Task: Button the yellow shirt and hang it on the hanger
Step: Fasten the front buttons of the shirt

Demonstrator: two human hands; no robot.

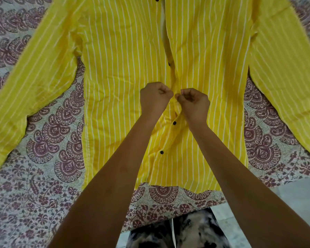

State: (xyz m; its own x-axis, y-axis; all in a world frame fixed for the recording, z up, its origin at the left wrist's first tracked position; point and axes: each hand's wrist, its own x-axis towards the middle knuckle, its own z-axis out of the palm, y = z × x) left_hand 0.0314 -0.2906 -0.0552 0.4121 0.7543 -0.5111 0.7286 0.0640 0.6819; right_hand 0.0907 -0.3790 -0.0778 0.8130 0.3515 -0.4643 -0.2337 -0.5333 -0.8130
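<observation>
Yellow cloth shirt with thin white stripes [123, 59] is lying flat, front up, on the pale bedsheet printed with maroon paisley shapes [52, 131], and it is spreading under and around both your hands. Your left hand [155, 99] and right hand [193, 104] are pinching its front edge with tightly curled fingers, nearly touching each other. Two small dark round buttons [174, 123] are showing between your wrists, nearer to you.

One yellow shirt [125, 51], four dark buttons [174, 123], two hands [155, 99] [193, 103], one bedsheet [48, 140].
</observation>
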